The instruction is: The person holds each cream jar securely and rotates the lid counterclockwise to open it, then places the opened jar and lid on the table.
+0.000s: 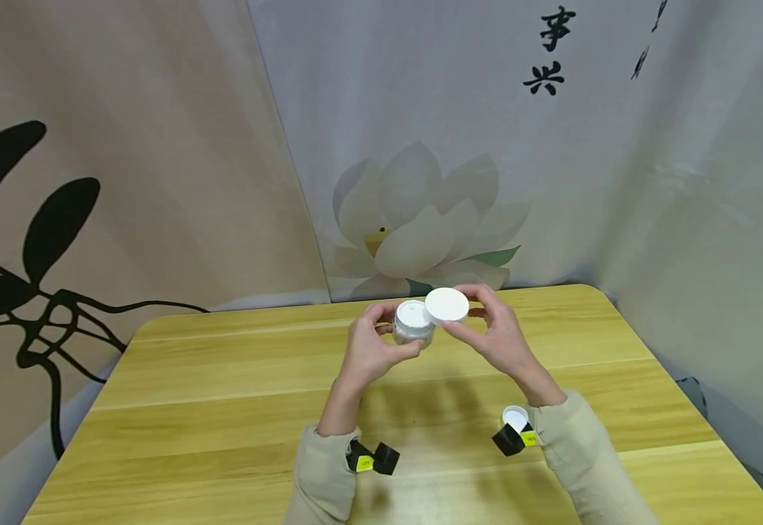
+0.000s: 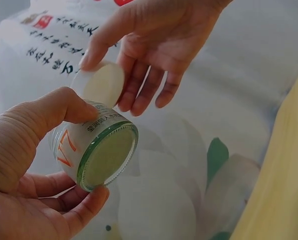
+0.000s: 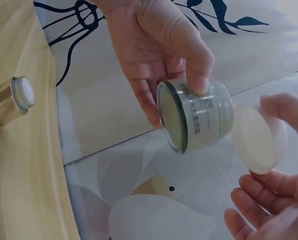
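My left hand (image 1: 370, 350) grips a small clear glass jar (image 1: 413, 334) above the table, thumb on one side and fingers on the other. In the left wrist view the jar (image 2: 109, 152) is tilted with its base showing, and an orange "V7" stands on its label. A white layer covers its mouth in the head view. My right hand (image 1: 501, 341) pinches a round white lid (image 1: 447, 304) between thumb and fingers. Off the jar, the lid (image 3: 256, 140) is held right beside the mouth; whether they touch I cannot tell.
A small gold jar (image 3: 6, 102) with a white top stands on the wooden table (image 1: 237, 408), near my right forearm and partly hidden by the wrist camera (image 1: 508, 440) in the head view. Behind the table's far edge hangs a printed curtain (image 1: 434, 87).
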Demonstrator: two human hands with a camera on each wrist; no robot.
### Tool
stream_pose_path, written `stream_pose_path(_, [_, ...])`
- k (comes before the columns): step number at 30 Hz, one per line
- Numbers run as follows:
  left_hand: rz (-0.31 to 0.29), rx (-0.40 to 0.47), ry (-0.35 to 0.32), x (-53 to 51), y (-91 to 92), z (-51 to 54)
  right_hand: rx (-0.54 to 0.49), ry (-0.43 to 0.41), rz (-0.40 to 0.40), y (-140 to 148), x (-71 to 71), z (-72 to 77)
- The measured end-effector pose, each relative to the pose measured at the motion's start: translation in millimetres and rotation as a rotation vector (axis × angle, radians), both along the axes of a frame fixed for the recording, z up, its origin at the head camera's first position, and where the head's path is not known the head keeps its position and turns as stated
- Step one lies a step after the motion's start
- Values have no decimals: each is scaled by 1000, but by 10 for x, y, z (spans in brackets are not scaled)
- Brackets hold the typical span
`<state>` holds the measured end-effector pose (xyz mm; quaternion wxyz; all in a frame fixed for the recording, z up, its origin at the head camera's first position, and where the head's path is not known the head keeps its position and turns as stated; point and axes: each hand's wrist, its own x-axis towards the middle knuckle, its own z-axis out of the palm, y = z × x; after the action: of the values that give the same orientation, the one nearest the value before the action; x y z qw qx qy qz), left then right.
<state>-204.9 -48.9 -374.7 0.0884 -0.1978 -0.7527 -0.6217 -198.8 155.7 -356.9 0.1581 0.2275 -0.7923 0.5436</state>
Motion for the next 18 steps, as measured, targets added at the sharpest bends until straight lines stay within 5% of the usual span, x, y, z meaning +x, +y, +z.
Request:
stream_pose_path(10, [40,-20,-27,-9,-37,-47,-144,-56,60,94,22,-95])
stream_pose_path(18, [57,-24,-14,-5,-88,-95,-119,-40,55,174,41,-179])
